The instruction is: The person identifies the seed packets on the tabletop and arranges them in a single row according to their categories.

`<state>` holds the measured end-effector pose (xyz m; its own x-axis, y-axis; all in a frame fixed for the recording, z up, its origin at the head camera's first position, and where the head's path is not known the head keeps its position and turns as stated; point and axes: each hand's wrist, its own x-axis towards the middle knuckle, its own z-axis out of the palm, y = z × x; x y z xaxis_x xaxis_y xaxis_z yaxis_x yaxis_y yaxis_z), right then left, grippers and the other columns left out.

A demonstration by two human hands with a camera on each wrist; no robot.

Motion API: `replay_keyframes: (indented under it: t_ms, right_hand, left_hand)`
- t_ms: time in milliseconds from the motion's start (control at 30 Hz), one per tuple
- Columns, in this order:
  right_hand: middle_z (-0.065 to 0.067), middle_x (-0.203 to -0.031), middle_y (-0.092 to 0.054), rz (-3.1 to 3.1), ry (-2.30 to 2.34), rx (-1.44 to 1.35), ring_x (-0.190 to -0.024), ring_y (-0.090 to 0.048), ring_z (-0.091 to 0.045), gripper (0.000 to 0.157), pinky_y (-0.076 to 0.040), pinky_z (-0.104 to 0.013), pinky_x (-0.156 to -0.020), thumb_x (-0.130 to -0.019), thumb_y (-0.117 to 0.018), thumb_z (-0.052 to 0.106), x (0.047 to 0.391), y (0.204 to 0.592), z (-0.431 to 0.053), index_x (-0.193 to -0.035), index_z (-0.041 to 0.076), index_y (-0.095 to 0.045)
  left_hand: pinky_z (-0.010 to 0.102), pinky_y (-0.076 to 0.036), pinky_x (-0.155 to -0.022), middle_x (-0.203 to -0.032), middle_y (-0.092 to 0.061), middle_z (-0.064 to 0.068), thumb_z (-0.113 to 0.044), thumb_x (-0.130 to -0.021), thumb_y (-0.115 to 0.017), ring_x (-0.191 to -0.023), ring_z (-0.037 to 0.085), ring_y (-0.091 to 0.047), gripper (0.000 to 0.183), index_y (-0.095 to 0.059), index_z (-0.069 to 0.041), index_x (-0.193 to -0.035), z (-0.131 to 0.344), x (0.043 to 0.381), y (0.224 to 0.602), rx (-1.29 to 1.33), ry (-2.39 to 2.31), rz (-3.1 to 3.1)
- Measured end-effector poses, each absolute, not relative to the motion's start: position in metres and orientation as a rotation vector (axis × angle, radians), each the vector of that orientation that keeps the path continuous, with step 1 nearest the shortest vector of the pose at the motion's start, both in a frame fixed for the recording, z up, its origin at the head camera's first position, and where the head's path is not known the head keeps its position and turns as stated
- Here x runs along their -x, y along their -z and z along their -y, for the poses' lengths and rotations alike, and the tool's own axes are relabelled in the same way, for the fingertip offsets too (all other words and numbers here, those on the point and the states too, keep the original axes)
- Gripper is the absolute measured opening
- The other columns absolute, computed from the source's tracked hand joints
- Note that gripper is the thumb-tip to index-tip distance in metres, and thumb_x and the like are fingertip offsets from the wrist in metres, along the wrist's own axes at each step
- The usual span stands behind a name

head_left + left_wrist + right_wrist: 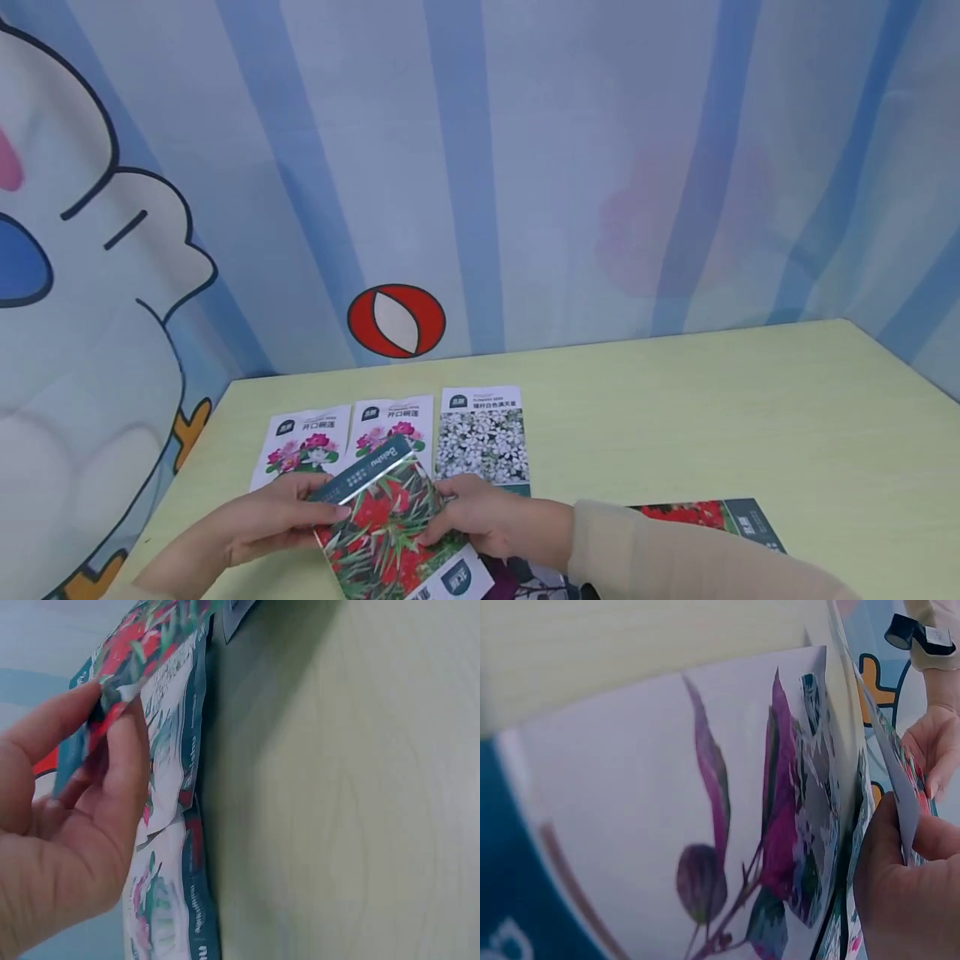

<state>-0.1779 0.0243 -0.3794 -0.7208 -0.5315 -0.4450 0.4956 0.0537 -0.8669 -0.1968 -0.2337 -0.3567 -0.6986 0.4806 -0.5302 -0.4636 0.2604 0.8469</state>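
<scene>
A seed packet (397, 521) with red flowers and green leaves is held tilted above the table between both hands. My left hand (262, 517) pinches its upper left side, thumb on the printed front; the left wrist view also shows the left hand (75, 847) gripping that packet (154, 645). On the opposite edge my right hand (498, 517) pinches it, and in the right wrist view the right hand (911, 892) has thumb and fingers on either side. Partly hidden under the right forearm lies a packet with purple leaves (652, 772).
Behind the hands, two pink-flower packets (311, 446) (397, 425) and a white-flower packet (483, 437) lie in a row on the pale table (675, 417). Another red-flower packet (697, 514) lies right, partly covered by the sleeve (675, 550). A printed curtain (540, 167) stands behind.
</scene>
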Motion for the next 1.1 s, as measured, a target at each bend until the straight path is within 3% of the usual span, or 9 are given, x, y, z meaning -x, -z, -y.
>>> replay_keyframes:
  t_ms: [167, 467, 833, 1100]
  right_hand:
    - [-0.01, -0.103, -0.066, -1.65, 1.842, -0.043, -0.097, -0.063, -0.027, 0.047, -0.049, -0.043, -0.088, -0.079, -0.058, -0.014, 0.183, 0.375, -0.029, -0.123, -0.002, -0.053]
    - [-0.012, -0.105, -0.065, -1.777, 2.015, -0.137, -0.094, -0.064, -0.027, 0.05, -0.051, -0.041, -0.085, -0.077, -0.063, -0.009, 0.195, 0.365, -0.038, -0.125, -0.004, -0.05]
    - [-0.014, -0.11, -0.063, -1.79, 2.022, -0.138, -0.096, -0.063, -0.027, 0.051, -0.05, -0.041, -0.086, -0.078, -0.064, -0.007, 0.205, 0.365, -0.057, -0.127, -0.004, -0.048]
    - [-0.014, -0.101, -0.067, -1.86, 1.942, -0.185, -0.088, -0.065, -0.026, 0.045, -0.052, -0.042, -0.081, -0.079, -0.064, -0.007, 0.207, 0.371, -0.084, -0.122, -0.001, -0.053]
  left_hand:
    - [0.026, -0.053, -0.078, -0.107, -0.065, 0.009, -0.014, -0.091, -0.06, -0.086, 0.013, -0.061, 0.05, -0.042, 0.005, -0.133, 0.227, 0.197, 0.368, -0.019, -1.662, -1.735]
    - [0.039, -0.048, -0.089, -0.122, -0.058, 0.014, -0.012, -0.091, -0.06, -0.104, 0.023, -0.06, 0.066, -0.022, 0.004, -0.143, 0.188, 0.195, 0.378, -0.058, -1.781, -1.702]
    - [0.04, -0.05, -0.086, -0.122, -0.058, 0.016, -0.013, -0.089, -0.063, -0.101, 0.024, -0.061, 0.064, -0.03, 0.003, -0.14, 0.16, 0.202, 0.379, -0.041, -1.83, -1.794]
    - [0.034, -0.053, -0.079, -0.108, -0.065, 0.011, -0.01, -0.087, -0.065, -0.092, 0.02, -0.064, 0.057, -0.037, 0.006, -0.135, 0.148, 0.203, 0.388, -0.053, -1.778, -1.865]
